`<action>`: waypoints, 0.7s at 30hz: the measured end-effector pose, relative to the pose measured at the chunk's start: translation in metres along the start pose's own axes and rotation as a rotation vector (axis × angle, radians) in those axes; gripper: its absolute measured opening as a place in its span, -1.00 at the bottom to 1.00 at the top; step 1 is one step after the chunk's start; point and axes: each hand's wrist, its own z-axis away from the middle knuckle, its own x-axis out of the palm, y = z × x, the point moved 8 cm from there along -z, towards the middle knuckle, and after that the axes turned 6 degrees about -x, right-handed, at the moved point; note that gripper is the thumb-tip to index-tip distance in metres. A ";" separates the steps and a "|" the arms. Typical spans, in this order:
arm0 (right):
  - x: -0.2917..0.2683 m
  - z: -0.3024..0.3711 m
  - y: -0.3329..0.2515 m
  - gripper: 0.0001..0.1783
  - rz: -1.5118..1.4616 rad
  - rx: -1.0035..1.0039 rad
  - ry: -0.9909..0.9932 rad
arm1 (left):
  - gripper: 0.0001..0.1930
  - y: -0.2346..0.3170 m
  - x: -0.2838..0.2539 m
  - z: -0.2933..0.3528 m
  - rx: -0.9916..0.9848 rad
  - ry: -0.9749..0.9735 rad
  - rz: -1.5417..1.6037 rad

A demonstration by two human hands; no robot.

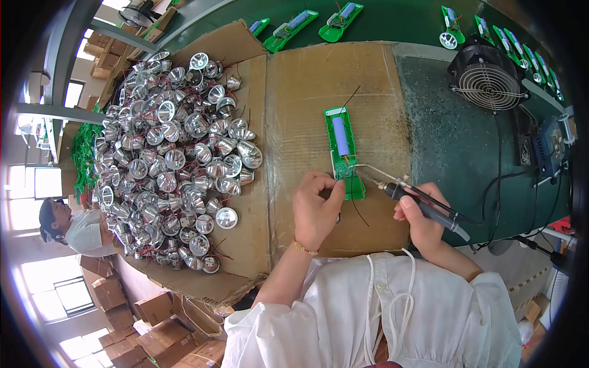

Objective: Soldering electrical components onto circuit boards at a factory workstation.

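Note:
On the cardboard sheet (pixel 300 122) in front of me lies a green plastic casing half (pixel 355 190) with a blue cylindrical battery (pixel 341 136) and a small circuit board (pixel 345 165) inside. Thin dark wires stick out past both its ends. My left hand (pixel 318 205) has its fingers curled in a pinch at the casing's left edge, beside the board. What they pinch is hidden; a small shiny edge shows under the palm. My right hand (pixel 424 214) grips a soldering iron (pixel 417 200) with a thin curved metal tube along it. Its tip points at the board.
A large heap of silver lamp reflectors (pixel 175 159) with red wires fills the cardboard at left. A black fan with a metal guard (pixel 491 86) stands at right, near a blue device (pixel 550 147) and cables. More green casings (pixel 297 24) line the far side. Another person (pixel 80 230) is at far left.

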 end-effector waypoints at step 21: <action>0.010 -0.011 0.000 -0.86 0.043 -0.023 -0.048 | -0.87 -0.005 0.002 -0.013 -0.115 -0.179 -0.099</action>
